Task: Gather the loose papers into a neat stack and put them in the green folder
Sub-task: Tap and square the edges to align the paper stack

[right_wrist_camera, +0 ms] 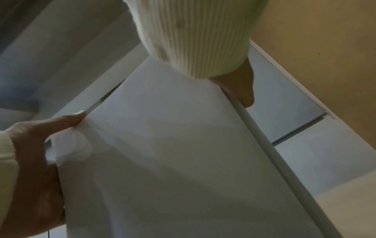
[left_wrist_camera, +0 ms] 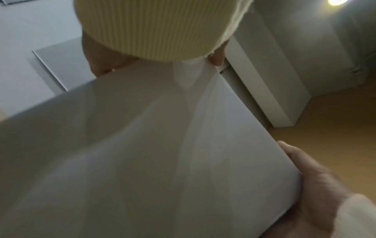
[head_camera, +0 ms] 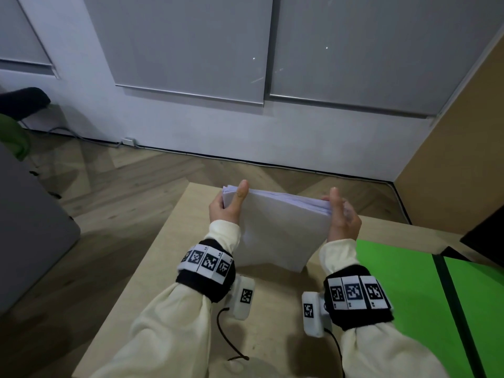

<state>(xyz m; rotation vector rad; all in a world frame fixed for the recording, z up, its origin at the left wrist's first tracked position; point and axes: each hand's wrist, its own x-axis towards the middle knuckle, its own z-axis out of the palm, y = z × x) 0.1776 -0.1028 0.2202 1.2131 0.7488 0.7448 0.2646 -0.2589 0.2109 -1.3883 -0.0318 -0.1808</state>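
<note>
A stack of white papers (head_camera: pixel 278 230) stands upright over the wooden table (head_camera: pixel 174 268), with its top edges fanned unevenly. My left hand (head_camera: pixel 231 204) grips its left side, thumb on the near face. My right hand (head_camera: pixel 341 216) grips the right side the same way. Whether the lower edge touches the table I cannot tell. The green folder (head_camera: pixel 403 296) lies open on the table to the right. In the left wrist view the papers (left_wrist_camera: pixel 162 145) fill the frame and the right hand (left_wrist_camera: pixel 317 185) holds their edge. From the right wrist, the left hand (right_wrist_camera: pixel 36 145) pinches the papers (right_wrist_camera: pixel 173 161).
The folder has a black spine (head_camera: pixel 452 309) down its middle. A dark object (head_camera: pixel 485 230) sits at the table's far right corner. A grey piece of furniture (head_camera: pixel 27 241) stands to the left across the wooden floor (head_camera: pixel 109 214). A white wall (head_camera: pixel 245 137) lies beyond.
</note>
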